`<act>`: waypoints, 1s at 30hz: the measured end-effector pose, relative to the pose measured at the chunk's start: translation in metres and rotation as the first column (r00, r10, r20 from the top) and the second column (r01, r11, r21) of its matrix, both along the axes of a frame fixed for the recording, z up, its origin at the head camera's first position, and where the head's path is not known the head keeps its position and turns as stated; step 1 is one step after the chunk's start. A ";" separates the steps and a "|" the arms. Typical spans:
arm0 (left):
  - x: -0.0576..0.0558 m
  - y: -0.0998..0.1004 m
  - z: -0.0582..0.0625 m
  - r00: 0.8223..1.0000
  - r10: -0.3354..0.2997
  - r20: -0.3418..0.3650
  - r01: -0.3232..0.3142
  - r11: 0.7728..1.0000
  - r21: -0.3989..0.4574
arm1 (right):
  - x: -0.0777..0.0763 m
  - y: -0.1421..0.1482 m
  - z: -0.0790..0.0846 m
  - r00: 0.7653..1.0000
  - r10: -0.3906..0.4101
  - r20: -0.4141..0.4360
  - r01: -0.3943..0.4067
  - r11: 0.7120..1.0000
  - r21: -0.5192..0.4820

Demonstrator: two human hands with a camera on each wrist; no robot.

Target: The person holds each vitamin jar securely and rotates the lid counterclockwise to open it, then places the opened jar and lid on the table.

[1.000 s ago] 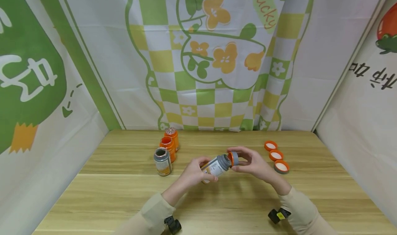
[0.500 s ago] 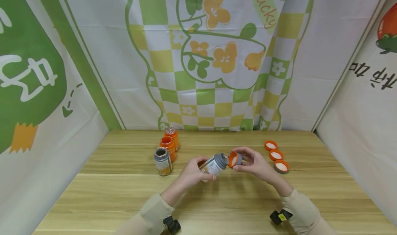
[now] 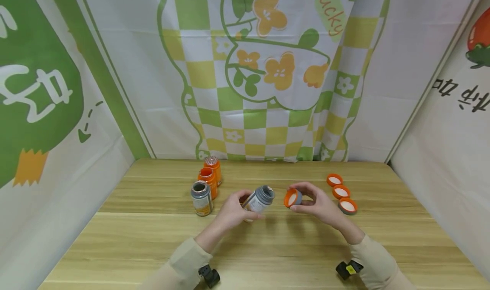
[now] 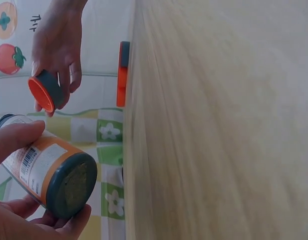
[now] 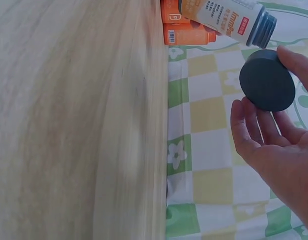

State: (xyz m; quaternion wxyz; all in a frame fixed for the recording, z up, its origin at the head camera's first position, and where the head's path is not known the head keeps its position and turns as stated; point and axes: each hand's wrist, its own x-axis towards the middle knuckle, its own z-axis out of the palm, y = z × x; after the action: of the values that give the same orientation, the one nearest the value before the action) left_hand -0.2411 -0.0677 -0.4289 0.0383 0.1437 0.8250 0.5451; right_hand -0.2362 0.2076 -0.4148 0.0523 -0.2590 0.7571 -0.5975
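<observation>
My left hand (image 3: pixel 234 209) grips a grey bottle (image 3: pixel 258 200) with a white and orange label round its body. The bottle is tilted, its uncapped mouth up and to the right in the head view; its grey base (image 4: pixel 73 185) faces the left wrist camera. My right hand (image 3: pixel 319 205) pinches a grey cap (image 3: pixel 293 197) by its side between thumb and fingers. The cap's orange rim and white liner face the bottle, with a gap between the two. In the right wrist view the cap's flat grey top (image 5: pixel 267 81) shows.
Uncapped bottles stand in a row at the left: a grey one (image 3: pixel 201 200), an orange one (image 3: pixel 208 183) and another orange one (image 3: pixel 213 170) behind. Three caps lie upturned at the right: a front one (image 3: pixel 347 206), a middle one (image 3: pixel 341 191) and a back one (image 3: pixel 334 180).
The cap has come away from the bottle's mouth, moving right with my right hand and turning its inside into view. My left hand has drawn the bottle slightly left and tipped it more upright.
</observation>
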 end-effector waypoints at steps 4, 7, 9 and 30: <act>-0.001 -0.003 -0.001 1.000 0.007 -0.013 -0.007 1.000 -0.001 | -0.001 0.003 -0.002 1.000 -0.015 -0.006 0.015 1.000 0.018; -0.001 -0.005 -0.001 1.000 0.017 -0.023 -0.018 1.000 -0.010 | -0.001 0.005 -0.004 1.000 -0.025 -0.017 0.026 0.999 0.038; -0.001 -0.006 -0.001 0.999 0.024 -0.030 -0.024 1.000 -0.016 | -0.001 0.006 -0.006 0.999 -0.030 -0.024 0.031 0.998 0.048; 0.002 -0.015 0.001 0.998 0.051 -0.025 -0.053 0.997 -0.052 | -0.001 0.017 -0.018 0.984 -0.114 -0.137 0.140 0.971 0.196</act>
State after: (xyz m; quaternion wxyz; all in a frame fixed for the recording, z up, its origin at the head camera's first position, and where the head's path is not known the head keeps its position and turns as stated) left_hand -0.2391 -0.0832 -0.4277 0.0181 0.1276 0.8431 0.5221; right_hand -0.2368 0.2251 -0.4328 -0.0071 -0.2401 0.8313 -0.5013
